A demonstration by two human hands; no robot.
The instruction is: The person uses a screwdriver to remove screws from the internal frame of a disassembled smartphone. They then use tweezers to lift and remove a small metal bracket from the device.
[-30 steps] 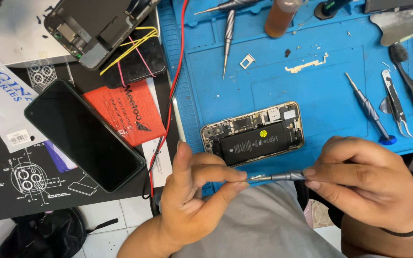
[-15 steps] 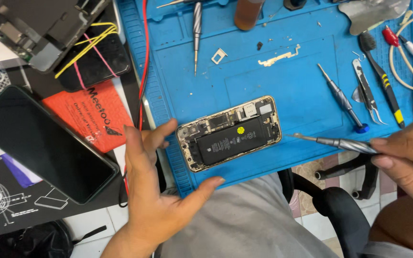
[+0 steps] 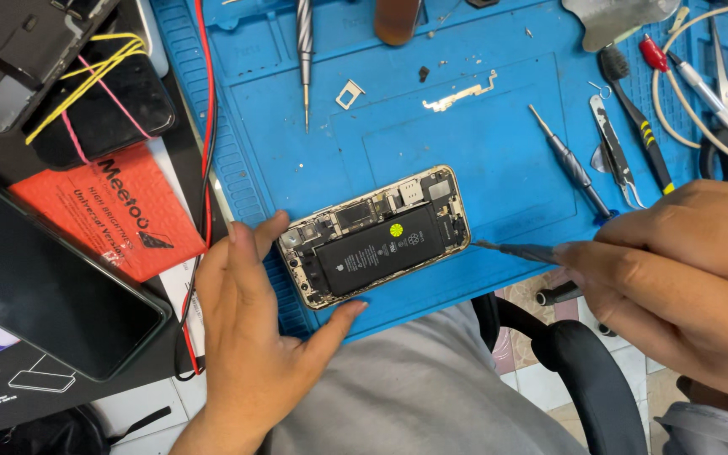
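The opened smartphone (image 3: 374, 237), its black battery exposed, lay tilted at the centre of the frame on the blue repair mat (image 3: 482, 152). The left hand (image 3: 250, 329) was open, fingers and thumb braced against the phone's left end and lower edge. The right hand (image 3: 676, 270), at the right of the frame, was closed around a slim screwdriver (image 3: 516, 249), its tip just beside the phone's right end. A second screwdriver (image 3: 570, 164) and tweezers (image 3: 612, 152) lay on the mat at upper right.
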